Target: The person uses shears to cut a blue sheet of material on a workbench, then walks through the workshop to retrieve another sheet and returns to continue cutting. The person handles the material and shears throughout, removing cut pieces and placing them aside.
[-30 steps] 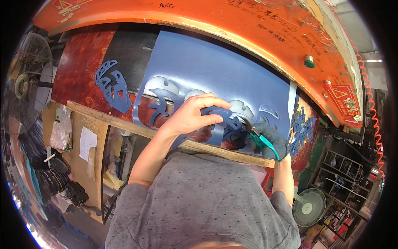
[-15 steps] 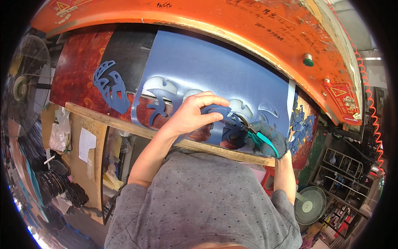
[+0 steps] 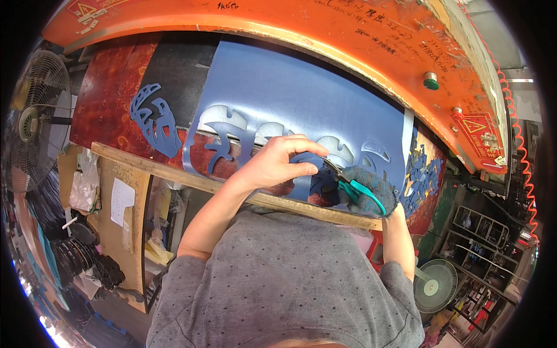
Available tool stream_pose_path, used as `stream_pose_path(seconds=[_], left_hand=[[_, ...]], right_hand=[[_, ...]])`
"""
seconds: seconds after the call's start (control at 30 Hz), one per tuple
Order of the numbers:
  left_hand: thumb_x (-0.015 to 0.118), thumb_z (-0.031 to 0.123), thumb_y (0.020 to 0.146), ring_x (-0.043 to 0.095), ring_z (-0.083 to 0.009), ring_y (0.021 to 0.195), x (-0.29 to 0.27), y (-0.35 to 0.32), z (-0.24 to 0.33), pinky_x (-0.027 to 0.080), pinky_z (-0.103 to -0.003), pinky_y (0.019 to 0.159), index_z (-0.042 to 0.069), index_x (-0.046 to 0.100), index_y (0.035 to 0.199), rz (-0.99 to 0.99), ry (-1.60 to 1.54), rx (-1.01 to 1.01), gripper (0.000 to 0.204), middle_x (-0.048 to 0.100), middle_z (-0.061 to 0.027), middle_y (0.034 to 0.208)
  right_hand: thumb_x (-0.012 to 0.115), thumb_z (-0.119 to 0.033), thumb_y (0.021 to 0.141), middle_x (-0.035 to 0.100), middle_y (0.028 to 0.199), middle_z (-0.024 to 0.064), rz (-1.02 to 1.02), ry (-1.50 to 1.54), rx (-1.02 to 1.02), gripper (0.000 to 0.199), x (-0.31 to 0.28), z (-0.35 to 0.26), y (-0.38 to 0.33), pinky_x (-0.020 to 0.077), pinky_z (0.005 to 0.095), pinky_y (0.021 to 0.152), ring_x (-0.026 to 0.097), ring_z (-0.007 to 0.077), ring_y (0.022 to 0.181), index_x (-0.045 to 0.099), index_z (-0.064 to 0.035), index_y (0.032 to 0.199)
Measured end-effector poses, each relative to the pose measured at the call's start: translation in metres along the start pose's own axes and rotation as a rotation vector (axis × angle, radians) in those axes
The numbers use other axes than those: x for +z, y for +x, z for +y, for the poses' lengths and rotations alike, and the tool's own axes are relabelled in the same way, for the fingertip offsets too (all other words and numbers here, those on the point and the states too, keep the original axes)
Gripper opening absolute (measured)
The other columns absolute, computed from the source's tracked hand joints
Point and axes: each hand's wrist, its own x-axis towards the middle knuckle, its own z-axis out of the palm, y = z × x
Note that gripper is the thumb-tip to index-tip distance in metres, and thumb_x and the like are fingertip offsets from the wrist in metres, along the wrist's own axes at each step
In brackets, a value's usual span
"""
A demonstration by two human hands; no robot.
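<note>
My bare left hand (image 3: 278, 161) is closed on a curved blue cut piece (image 3: 308, 158), pinched between thumb and fingers. My right hand (image 3: 374, 188), in a dark grey knit glove, grips teal-handled scissors (image 3: 364, 194). Their dark blades point up and left, right beside the blue piece; whether they touch it I cannot tell. Beneath both hands lies a large blue sheet (image 3: 278, 87) with curved shapes cut out along its near side. More dark blue bits (image 3: 323, 182) show below the blades, partly hidden by my hands.
Cut blue pieces (image 3: 158, 124) lie stacked on the left. Small blue scraps (image 3: 423, 174) cover the bench's right end. An orange machine beam (image 3: 278, 20) spans the far side. A wooden rail (image 3: 174, 172) edges the bench near me. Fans stand at left (image 3: 35, 122) and lower right (image 3: 434, 286).
My right hand has shifted slightly left with the scissors, bringing the blades nearer the piece in my left hand. The left hand has tilted a little and moved slightly, still holding the piece.
</note>
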Motion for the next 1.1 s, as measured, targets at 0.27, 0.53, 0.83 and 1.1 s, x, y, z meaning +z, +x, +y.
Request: stream_pose_path(seconds=[0.27, 0.53, 0.83, 1.1], left_hand=[[0.072, 0.008, 0.074, 0.058, -0.0148, 0.078, -0.007, -0.004, 0.005, 0.045, -0.027, 0.069, 0.005, 0.068, 0.102, -0.048, 0.024, -0.030, 0.029, 0.062, -0.0066, 0.084], [0.071, 0.009, 0.074, 0.059, -0.0171, 0.071, -0.003, -0.006, 0.006, 0.046, -0.027, 0.063, 0.005, 0.068, 0.101, 0.031, 0.252, 0.073, 0.027, 0.062, -0.0078, 0.080], [0.072, 0.011, 0.074, 0.058, -0.0190, 0.067, 0.003, -0.008, 0.013, 0.045, -0.029, 0.060, 0.005, 0.068, 0.100, 0.057, 0.256, 0.060, 0.027, 0.060, -0.0090, 0.078], [0.071, 0.010, 0.073, 0.059, -0.0193, 0.069, 0.004, -0.008, 0.010, 0.045, -0.029, 0.060, 0.005, 0.068, 0.101, 0.052, 0.253, 0.095, 0.029, 0.060, -0.0090, 0.078]], right_hand=[[0.058, -0.026, 0.088, 0.062, 0.092, 0.0073, -0.136, 0.931, 0.325, 0.035, 0.002, 0.006, 0.002, 0.0481, 0.0281, 0.062, 0.058, 0.0172, 0.075, 0.057, -0.0066, 0.117], [0.058, -0.015, 0.088, 0.062, 0.092, 0.0061, -0.177, 0.778, 0.204, 0.036, 0.002, 0.007, 0.000, 0.0499, 0.0276, 0.064, 0.059, 0.0130, 0.073, 0.053, -0.0059, 0.122], [0.075, -0.009, 0.071, 0.061, 0.096, 0.0042, -0.040, 0.277, -0.160, 0.050, 0.007, -0.003, -0.009, 0.0482, 0.0277, 0.070, 0.058, 0.0148, 0.081, 0.055, -0.0045, 0.117], [0.072, -0.004, 0.068, 0.062, 0.113, 0.0090, 0.044, 0.131, -0.007, 0.054, 0.013, -0.012, -0.012, 0.0486, 0.0333, 0.088, 0.061, 0.0213, 0.101, 0.057, -0.0066, 0.119]])
